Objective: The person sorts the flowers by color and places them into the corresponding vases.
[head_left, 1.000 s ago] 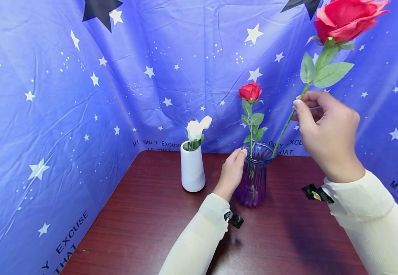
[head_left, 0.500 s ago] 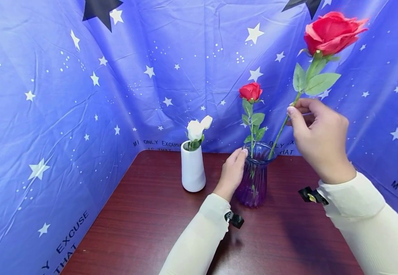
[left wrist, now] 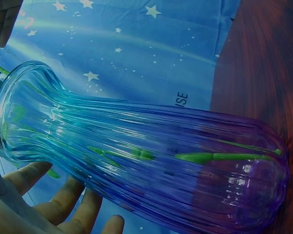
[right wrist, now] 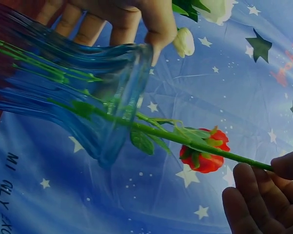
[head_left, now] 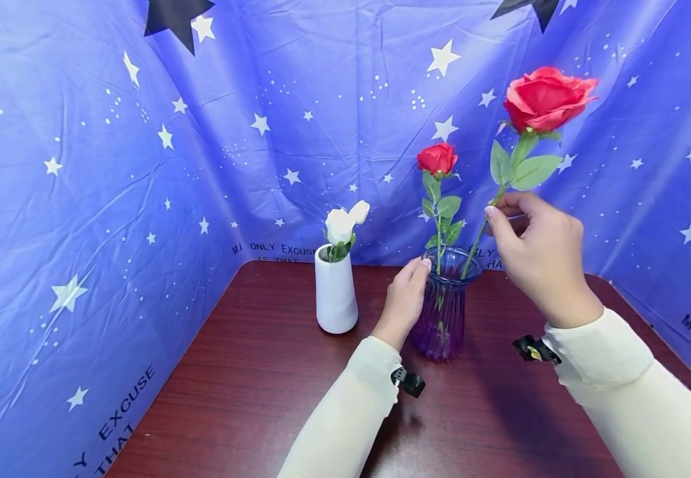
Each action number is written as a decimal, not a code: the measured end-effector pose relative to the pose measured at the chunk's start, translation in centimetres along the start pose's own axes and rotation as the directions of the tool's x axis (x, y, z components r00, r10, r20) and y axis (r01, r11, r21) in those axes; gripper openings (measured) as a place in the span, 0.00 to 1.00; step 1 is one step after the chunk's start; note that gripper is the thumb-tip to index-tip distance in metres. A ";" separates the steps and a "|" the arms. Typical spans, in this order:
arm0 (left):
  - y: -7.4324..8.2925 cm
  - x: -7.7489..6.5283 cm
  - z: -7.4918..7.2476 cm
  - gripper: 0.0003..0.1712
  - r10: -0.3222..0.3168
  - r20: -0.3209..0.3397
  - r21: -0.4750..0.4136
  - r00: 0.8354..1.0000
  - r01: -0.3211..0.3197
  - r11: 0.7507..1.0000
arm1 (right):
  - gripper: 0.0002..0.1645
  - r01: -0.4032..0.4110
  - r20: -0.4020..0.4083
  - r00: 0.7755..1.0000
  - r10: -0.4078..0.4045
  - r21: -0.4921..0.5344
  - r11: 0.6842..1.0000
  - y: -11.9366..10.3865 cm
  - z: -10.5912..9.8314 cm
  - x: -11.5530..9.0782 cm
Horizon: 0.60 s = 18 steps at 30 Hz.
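In the head view my left hand (head_left: 401, 300) holds a ribbed glass vase (head_left: 441, 325), blue at the top and purple below, by its neck and rim. The vase stands upright on the table. One red rose (head_left: 437, 159) leans inside it. With thumb and fingers, my right hand (head_left: 541, 255) pinches the stem of a second, larger-looking red rose (head_left: 548, 99) to the right. That stem's lower end passes through the vase mouth; the right wrist view shows the stem (right wrist: 185, 140) slanting inside the rim. Left-hand fingers (left wrist: 63, 200) lie along the glass in the left wrist view.
A white vase (head_left: 336, 292) with white flowers (head_left: 340, 226) stands left of the glass vase. Both are on a dark red-brown wooden table (head_left: 249, 378). A blue star-printed cloth (head_left: 297, 99) hangs behind and at the sides.
My right hand has moved down and to the left with its rose, and the stem end has gone from the rim into the vase mouth. The left hand and the vase have stayed put.
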<state>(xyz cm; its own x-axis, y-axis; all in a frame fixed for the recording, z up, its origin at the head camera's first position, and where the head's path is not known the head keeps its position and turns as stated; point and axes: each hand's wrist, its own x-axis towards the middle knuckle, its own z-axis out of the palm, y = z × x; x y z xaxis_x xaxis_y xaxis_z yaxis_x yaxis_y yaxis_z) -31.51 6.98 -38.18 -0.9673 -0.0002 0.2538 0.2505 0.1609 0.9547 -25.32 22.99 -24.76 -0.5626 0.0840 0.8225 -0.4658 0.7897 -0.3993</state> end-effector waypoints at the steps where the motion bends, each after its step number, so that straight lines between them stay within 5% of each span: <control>1: 0.0 0.0 0.0 0.30 -0.003 -0.001 0.000 1.000 0.003 1.000 | 0.14 -0.006 0.006 1.000 0.006 -0.005 1.000 0.1 0.1 -0.1; 18: 0.1 -0.1 -0.1 0.31 -0.011 -0.014 0.026 1.000 0.012 1.000 | 0.14 -0.047 0.072 0.996 0.051 -0.065 0.997 2.3 1.9 -1.5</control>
<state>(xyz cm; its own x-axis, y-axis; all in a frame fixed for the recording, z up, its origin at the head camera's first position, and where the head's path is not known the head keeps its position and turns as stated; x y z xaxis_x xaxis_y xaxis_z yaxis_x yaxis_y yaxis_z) -31.35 6.91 -38.11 -0.9694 -0.0155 0.2450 0.2379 0.1862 0.9533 -26.82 23.49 -27.65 -0.6331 0.0806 0.7699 -0.3939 0.8226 -0.4100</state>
